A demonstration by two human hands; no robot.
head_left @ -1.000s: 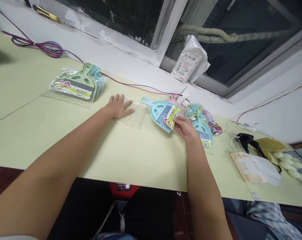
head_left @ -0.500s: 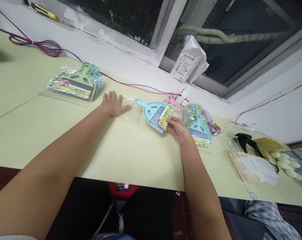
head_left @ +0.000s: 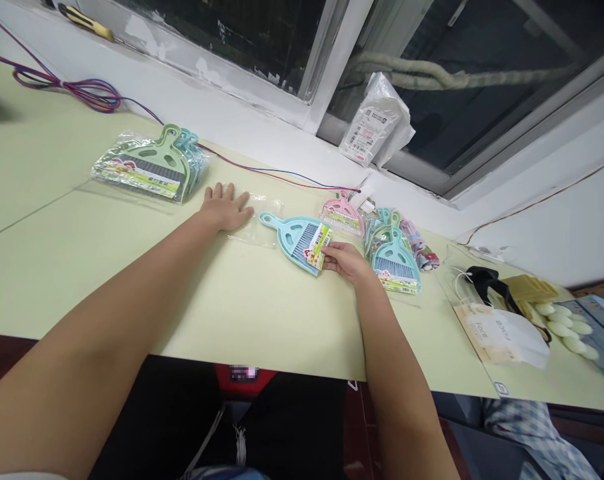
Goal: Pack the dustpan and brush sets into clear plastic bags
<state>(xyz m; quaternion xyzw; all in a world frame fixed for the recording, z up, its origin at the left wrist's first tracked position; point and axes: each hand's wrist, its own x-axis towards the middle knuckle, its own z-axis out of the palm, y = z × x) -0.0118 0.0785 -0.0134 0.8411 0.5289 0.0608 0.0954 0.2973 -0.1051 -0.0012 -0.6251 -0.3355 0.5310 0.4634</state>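
Observation:
My right hand (head_left: 346,261) grips the labelled edge of a light blue dustpan-and-brush set (head_left: 295,241). Its handle points left, and a colourful card label (head_left: 318,245) wraps the brush end near my fingers. My left hand (head_left: 225,208) lies flat with fingers spread on a clear plastic bag (head_left: 262,230) on the table. The tip of the blue handle overlaps the bag's right part; whether it is inside or on top I cannot tell.
Bagged green and blue dustpan sets (head_left: 149,163) lie at the left. A pink set (head_left: 343,212) and more blue and green ones (head_left: 396,261) lie at the right. Beyond are a paper face-mask packet (head_left: 499,333), a cable coil (head_left: 92,93) and a wall-side plastic packet (head_left: 375,123).
My right hand has brought the blue dustpan set left and slightly down, so its handle now reaches over the clear bag. My left hand stays flat in about the same place.

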